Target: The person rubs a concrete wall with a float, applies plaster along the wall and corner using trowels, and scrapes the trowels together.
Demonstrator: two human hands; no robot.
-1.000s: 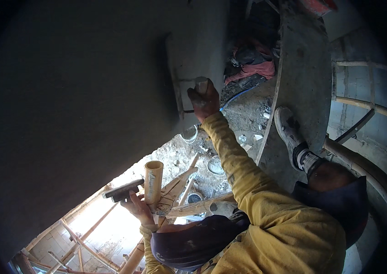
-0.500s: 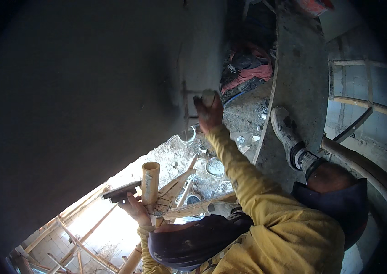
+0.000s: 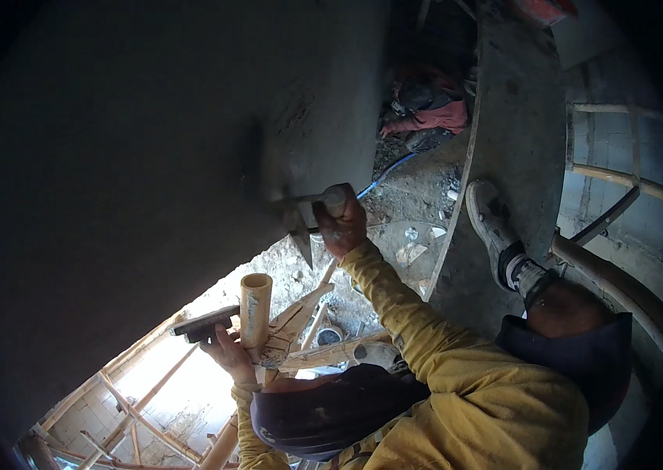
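While our left hand grips a dark flat tool beside the upright bamboo pole, our right hand, arm stretched forward, has its fingers wrapped round the handle of a trowel. The trowel lies just left of those fingers, toward the grey wall, blade roughly along it; blur hides any contact. Beyond is a person in red.
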